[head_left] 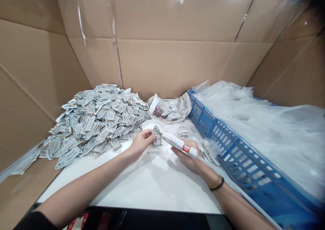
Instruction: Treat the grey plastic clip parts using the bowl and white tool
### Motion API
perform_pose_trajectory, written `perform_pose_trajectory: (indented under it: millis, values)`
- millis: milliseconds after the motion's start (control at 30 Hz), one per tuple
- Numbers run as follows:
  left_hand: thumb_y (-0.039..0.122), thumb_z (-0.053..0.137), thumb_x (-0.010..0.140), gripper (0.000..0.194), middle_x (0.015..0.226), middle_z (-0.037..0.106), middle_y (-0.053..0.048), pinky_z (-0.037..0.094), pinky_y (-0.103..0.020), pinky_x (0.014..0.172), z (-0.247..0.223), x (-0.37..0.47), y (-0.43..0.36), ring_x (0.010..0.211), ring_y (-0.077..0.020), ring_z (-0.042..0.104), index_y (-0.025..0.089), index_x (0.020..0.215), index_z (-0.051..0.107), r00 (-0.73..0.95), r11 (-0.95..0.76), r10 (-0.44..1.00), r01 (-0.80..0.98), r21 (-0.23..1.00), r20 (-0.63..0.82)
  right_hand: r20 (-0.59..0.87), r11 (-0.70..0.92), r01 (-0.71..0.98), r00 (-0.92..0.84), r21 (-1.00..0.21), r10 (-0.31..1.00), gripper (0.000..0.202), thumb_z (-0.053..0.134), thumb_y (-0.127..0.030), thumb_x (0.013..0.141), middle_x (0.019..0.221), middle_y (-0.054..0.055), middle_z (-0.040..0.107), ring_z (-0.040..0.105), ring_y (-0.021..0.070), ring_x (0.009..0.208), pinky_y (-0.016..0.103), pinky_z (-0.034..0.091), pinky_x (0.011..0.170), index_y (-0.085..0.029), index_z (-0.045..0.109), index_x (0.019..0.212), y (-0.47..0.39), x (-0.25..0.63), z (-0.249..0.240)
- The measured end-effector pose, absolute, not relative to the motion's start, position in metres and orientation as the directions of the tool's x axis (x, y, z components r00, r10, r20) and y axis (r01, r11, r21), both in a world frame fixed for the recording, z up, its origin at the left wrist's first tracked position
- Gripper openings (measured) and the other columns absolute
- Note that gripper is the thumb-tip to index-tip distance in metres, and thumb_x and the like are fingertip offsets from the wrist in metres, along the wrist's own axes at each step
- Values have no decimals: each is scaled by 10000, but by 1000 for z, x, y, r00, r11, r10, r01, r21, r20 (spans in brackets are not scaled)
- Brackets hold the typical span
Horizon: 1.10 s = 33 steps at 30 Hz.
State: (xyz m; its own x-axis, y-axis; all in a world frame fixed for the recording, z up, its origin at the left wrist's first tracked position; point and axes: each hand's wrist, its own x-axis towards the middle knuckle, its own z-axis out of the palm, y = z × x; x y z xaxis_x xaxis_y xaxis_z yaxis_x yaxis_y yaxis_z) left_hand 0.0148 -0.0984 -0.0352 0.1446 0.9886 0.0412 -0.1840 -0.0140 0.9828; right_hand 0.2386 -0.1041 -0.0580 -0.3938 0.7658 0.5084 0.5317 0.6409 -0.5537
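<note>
Near the middle of the white table, my left hand [142, 142] pinches a small grey part [157, 137] with a pointed top and a flat base, held upright. My right hand [189, 155] is wrapped around a white electric screwdriver [179, 143] with a red mark on its body. The screwdriver's thin tip meets the upper right side of the part; whether it sits in a screw is too small to tell. Just behind the part lies a white dish [149, 123], partly hidden. To the left rises a large heap of similar grey parts [104, 116].
A crumpled printed plastic bag [175, 105] with parts inside lies at the back. On the right stands a blue slatted crate [236, 145] full of translucent plastic bags [261, 125]. Small parts [208, 153] lie beside it. Cardboard walls [172, 61] enclose the table.
</note>
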Motion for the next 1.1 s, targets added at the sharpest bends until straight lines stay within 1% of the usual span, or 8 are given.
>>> perform_pose_trajectory:
  millis: [200, 333, 533, 667, 767, 833, 967, 1100]
  values:
    - [414, 821, 641, 352, 764, 683, -35, 442, -234, 652, -35, 14, -98, 664, -119, 573, 133, 828, 723, 140, -19, 989, -176, 984, 44, 556, 654, 545, -363, -524, 748, 325, 542, -343, 885, 550, -21, 492, 439, 106, 485, 258, 323, 517, -206, 471, 599, -106, 235, -52]
    - [379, 800, 644, 314, 740, 674, -25, 449, -224, 623, -33, 16, -103, 639, -113, 576, 137, 830, 729, 167, -34, 984, -129, 991, 56, 568, 604, 568, -267, -560, 778, 386, 544, -384, 873, 498, -22, 434, 384, 104, 441, 268, 273, 465, -217, 404, 555, -108, 234, -46]
    - [273, 722, 649, 145, 685, 666, -31, 450, -226, 514, -9, 1, -100, 570, -139, 587, 152, 729, 717, 178, -81, 983, 161, 984, 52, 573, 557, 549, -164, -623, 803, 424, 587, -411, 867, 481, -11, 429, 378, 116, 428, 287, 258, 428, -225, 379, 547, -112, 235, -44]
    - [294, 682, 678, 142, 609, 642, -9, 350, -203, 465, 24, -49, -82, 511, -112, 501, 166, 700, 741, 50, -192, 981, 420, 887, 189, 598, 602, 551, -216, -578, 772, 430, 564, -393, 874, 459, 0, 409, 355, 127, 408, 320, 247, 433, -227, 335, 550, -107, 235, -47]
    - [332, 745, 622, 179, 594, 616, -1, 331, -202, 457, 50, -102, -72, 525, -108, 487, 159, 662, 724, -157, -73, 971, 526, 847, 181, 626, 643, 547, -254, -536, 737, 392, 538, -355, 879, 474, 0, 425, 353, 133, 415, 332, 273, 455, -230, 336, 567, -104, 235, -47]
    - [355, 790, 567, 258, 603, 615, -2, 357, -209, 454, 64, -138, -72, 545, -122, 516, 153, 713, 724, -317, 51, 940, 495, 867, 126, 633, 663, 542, -280, -516, 722, 363, 522, -325, 883, 490, -5, 439, 364, 135, 429, 329, 291, 473, -234, 349, 578, -104, 236, -45]
    - [362, 870, 448, 394, 613, 627, -10, 440, -229, 492, 75, -189, -82, 571, -139, 560, 142, 718, 685, -406, 173, 913, 463, 869, 35, 636, 687, 536, -318, -491, 703, 343, 519, -307, 886, 509, -26, 444, 352, 123, 439, 308, 303, 491, -235, 368, 586, -107, 236, -44]
    - [350, 911, 376, 472, 549, 617, -1, 442, -242, 506, 67, -206, -88, 529, -136, 541, 143, 725, 670, -438, 238, 899, 469, 850, -10, 641, 707, 515, -340, -485, 688, 355, 510, -325, 907, 526, -25, 470, 377, 121, 454, 295, 309, 499, -231, 390, 586, -107, 237, -45]
